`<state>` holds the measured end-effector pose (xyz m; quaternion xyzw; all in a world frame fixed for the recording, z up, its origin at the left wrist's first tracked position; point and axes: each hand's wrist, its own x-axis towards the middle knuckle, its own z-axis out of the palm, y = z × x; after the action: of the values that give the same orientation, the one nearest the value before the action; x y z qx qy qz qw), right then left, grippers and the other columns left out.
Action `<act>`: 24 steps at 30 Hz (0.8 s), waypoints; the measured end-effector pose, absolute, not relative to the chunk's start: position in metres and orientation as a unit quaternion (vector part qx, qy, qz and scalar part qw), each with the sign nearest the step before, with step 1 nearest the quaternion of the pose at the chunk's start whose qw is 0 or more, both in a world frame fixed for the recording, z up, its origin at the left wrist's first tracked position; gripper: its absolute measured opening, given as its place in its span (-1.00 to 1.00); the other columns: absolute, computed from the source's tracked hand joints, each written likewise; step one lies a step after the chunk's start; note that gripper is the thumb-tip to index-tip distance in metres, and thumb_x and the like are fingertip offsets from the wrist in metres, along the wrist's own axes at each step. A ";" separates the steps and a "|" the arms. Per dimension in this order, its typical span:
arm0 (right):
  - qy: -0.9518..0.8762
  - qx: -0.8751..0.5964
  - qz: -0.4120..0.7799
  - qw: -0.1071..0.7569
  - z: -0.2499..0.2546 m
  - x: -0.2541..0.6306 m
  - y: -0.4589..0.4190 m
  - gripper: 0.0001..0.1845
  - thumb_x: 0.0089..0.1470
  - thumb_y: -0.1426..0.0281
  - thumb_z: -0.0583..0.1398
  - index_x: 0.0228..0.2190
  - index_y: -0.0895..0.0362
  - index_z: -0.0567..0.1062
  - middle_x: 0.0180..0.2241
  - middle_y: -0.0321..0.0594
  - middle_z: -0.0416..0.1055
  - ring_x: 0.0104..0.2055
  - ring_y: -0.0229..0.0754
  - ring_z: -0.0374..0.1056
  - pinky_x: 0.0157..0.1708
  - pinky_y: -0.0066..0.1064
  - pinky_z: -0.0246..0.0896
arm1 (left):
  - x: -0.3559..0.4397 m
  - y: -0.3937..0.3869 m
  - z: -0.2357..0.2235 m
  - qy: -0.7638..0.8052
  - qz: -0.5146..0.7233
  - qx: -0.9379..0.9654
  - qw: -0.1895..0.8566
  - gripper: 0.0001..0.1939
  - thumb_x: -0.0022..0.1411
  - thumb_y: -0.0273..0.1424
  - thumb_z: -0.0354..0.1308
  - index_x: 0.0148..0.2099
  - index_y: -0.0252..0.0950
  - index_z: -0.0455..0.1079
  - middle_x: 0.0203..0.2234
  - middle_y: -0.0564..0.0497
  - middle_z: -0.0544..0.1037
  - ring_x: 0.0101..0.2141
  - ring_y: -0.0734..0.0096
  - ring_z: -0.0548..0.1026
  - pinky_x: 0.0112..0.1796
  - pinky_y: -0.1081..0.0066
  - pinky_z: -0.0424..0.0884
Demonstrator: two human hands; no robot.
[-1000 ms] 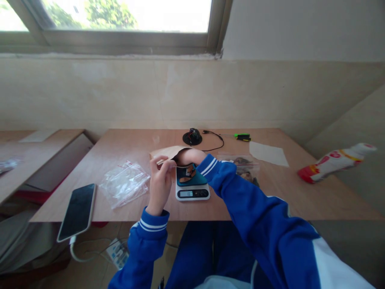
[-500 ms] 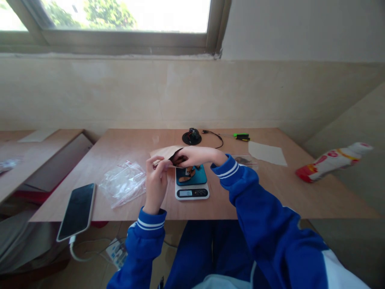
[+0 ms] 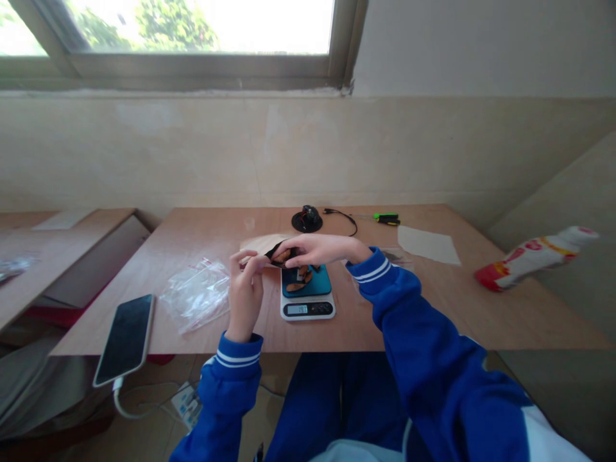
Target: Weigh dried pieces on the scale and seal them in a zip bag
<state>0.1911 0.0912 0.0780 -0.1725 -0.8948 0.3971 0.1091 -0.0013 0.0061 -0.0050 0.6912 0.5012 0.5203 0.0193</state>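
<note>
My left hand (image 3: 247,282) pinches the edge of a tan paper bag (image 3: 260,245) with a dark inside, holding its mouth open toward the right. At that mouth is my right hand (image 3: 312,249), its thumb and fingers closed around a brown dried slice (image 3: 283,256); the fingertips are partly hidden. Just below, several brown dried slices (image 3: 299,286) lie on the teal plate of a white kitchen scale (image 3: 308,317). Its small display is lit, the digits too small to read surely.
Clear plastic zip bags (image 3: 196,296) and a phone (image 3: 124,340) on a white cable are at the left. Behind the hands stand a black round-based device (image 3: 307,219), a cable (image 3: 350,221) and green-and-black-handled tools (image 3: 387,219). White paper (image 3: 428,245) and a bottle (image 3: 532,258) are at the right.
My right hand has drawn back slightly out of the bag's mouth, and a brown slice now shows by its fingers. My left hand has shifted slightly left, still on the bag.
</note>
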 end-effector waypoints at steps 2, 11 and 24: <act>-0.896 -0.185 0.387 0.116 0.078 0.191 0.090 -0.66 0.15 0.42 0.19 -0.03 0.26 0.45 -0.01 -0.05 0.45 0.03 -0.17 0.35 0.05 -0.37 0.21 | -0.001 0.007 -0.006 0.502 0.521 0.690 0.023 -0.79 0.30 -0.54 -0.04 -0.17 -0.22 0.39 -0.11 -0.05 0.30 -0.17 0.41 0.42 -0.11 0.34 0.42; -0.888 -0.201 0.380 0.165 0.076 0.192 0.085 -0.62 0.12 0.38 0.23 -0.04 0.28 0.45 -0.04 -0.05 0.46 -0.01 -0.14 0.37 0.00 -0.35 0.24 | -0.002 0.010 -0.003 0.503 0.523 0.688 0.014 -0.81 0.32 -0.50 -0.04 -0.17 -0.22 0.39 -0.14 -0.05 0.30 -0.19 0.41 0.42 -0.13 0.34 0.43; -0.824 -0.247 0.367 0.354 0.072 0.189 0.076 -0.75 0.17 0.35 0.17 -0.12 0.17 0.41 -0.09 -0.12 0.41 -0.03 -0.15 0.35 0.01 -0.27 0.26 | -0.005 0.023 0.010 0.532 0.519 0.669 0.007 -0.83 0.35 -0.41 -0.04 -0.14 -0.22 0.38 -0.15 -0.07 0.32 -0.15 0.37 0.41 -0.19 0.36 0.43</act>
<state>0.1890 0.0758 0.0715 -0.2475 -0.8236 0.3674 0.3541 -0.0047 0.0233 0.0100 0.6688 0.5318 0.5195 0.0075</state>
